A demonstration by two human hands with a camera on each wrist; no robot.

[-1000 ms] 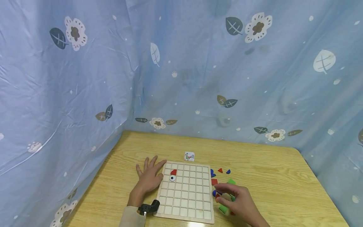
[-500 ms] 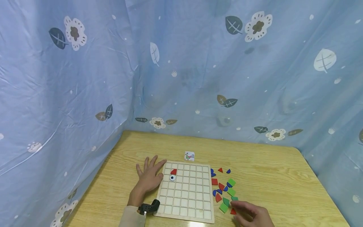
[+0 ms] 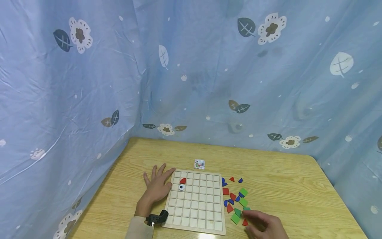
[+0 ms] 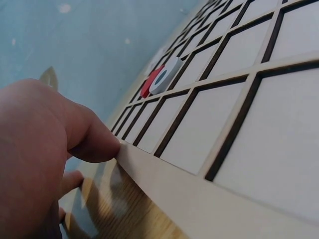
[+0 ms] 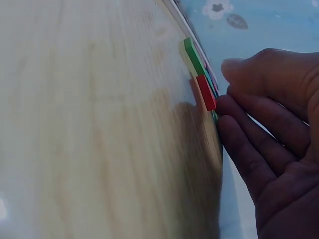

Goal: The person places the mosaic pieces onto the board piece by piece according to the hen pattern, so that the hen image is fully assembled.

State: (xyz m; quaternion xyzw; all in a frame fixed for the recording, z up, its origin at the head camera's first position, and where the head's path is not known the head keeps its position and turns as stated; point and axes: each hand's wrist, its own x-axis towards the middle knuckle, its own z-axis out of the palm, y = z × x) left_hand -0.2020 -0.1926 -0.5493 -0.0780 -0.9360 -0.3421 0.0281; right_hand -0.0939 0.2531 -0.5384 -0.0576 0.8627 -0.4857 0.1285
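Head view, bottom centre: the left hand [image 3: 157,187] lies spread, index finger and thumb at the left edge of the pale gridded board [image 3: 190,204], while at lower right the right hand [image 3: 267,226] bends its fingers loosely, nothing visibly held, beside a red triangle [image 3: 245,222], though whether a fingertip touches it I can't tell. That little triangle looks light, stiff and maybe slick, so pinching its side edges should suit it best.
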